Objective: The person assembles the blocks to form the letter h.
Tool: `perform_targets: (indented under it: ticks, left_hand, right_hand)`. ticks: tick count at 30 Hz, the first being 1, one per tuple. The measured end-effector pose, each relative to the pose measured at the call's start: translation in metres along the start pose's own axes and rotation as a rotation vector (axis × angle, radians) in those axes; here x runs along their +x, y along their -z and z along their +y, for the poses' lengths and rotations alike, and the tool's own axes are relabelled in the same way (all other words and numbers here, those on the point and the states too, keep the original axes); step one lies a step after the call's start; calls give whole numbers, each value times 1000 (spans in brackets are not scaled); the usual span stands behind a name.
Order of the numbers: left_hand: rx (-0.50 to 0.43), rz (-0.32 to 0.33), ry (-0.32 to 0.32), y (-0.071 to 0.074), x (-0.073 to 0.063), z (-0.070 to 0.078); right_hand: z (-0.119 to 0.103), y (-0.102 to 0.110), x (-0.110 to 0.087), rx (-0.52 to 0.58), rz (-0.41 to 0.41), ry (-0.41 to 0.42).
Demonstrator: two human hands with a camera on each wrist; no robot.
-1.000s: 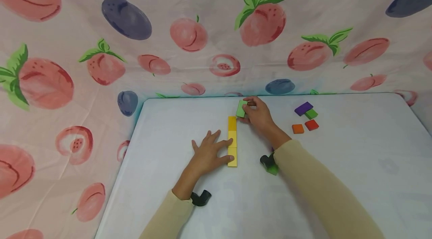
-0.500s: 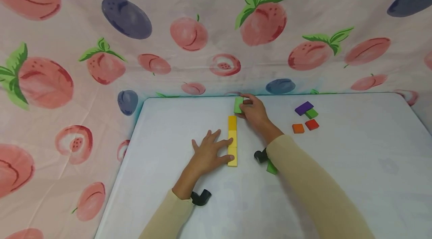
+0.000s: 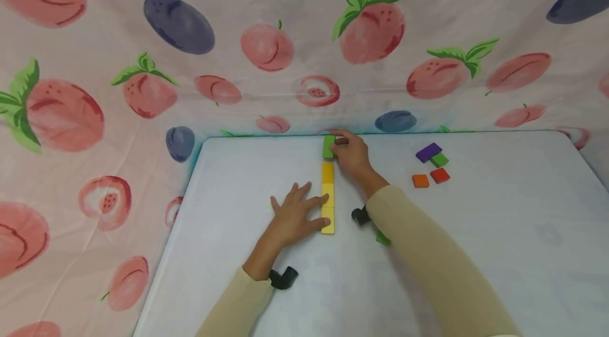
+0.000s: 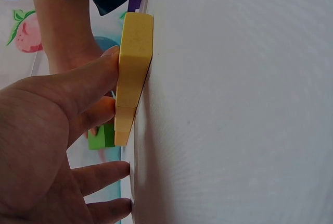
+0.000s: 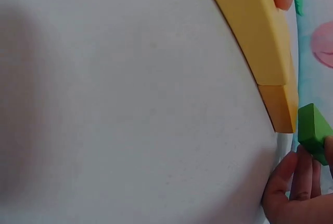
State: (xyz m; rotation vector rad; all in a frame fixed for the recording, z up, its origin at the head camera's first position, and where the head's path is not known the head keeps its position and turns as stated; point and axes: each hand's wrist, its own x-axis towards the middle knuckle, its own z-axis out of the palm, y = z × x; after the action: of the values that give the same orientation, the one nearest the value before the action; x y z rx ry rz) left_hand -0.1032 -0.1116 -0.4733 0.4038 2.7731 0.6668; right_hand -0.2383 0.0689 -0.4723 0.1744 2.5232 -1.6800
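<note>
Three yellow blocks lie end to end in a line on the white table; the farthest block (image 3: pixel 328 172) is a deeper yellow than the middle block (image 3: pixel 328 189) and the nearest block (image 3: pixel 328 228). My left hand (image 3: pixel 291 218) rests its thumb and forefinger on the two nearer ones, its other fingers spread over the table. Beyond the far end of the line, my right hand (image 3: pixel 354 157) pinches a green block (image 3: pixel 328 147) between thumb and fingers. In the right wrist view that green block (image 5: pixel 314 130) is raised and apart from the yellow row.
Right of my hands lie a purple block (image 3: pixel 428 152), a small green block (image 3: pixel 440 160), a red block (image 3: pixel 440 175) and an orange block (image 3: pixel 421 181). Another green block (image 3: pixel 383 238) is partly hidden by my right sleeve. A fruit-print cloth (image 3: pixel 285 78) hangs behind the table.
My right hand has carried the green block left and slightly farther away, from right of the yellow line to directly beyond its far end. My left hand has stayed put.
</note>
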Motion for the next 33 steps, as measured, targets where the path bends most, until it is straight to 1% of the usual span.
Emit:
perform_targets:
  ticks: [8, 11, 14, 18, 26, 29, 33]
  left_hand:
    - [5, 3, 1, 0, 1, -1]
    - [4, -1, 5, 0, 1, -1]
    - [6, -3, 7, 0, 2, -1]
    - [9, -1, 2, 0, 2, -1]
    - [5, -2, 0, 0, 1, 0]
    - [9, -6, 2, -1, 1, 1]
    - [15, -9, 4, -2, 1, 0]
  right_hand:
    - [-5, -1, 2, -39, 10, 6]
    - [-6, 0, 2, -44, 18, -12]
    - [-6, 1, 2, -38, 7, -30]
    - [-4, 2, 3, -44, -6, -38]
    - [4, 5, 4, -103, -5, -41]
    - [5, 6, 3, -100, -17, -49]
    - [6, 7, 4, -126, -33, -51]
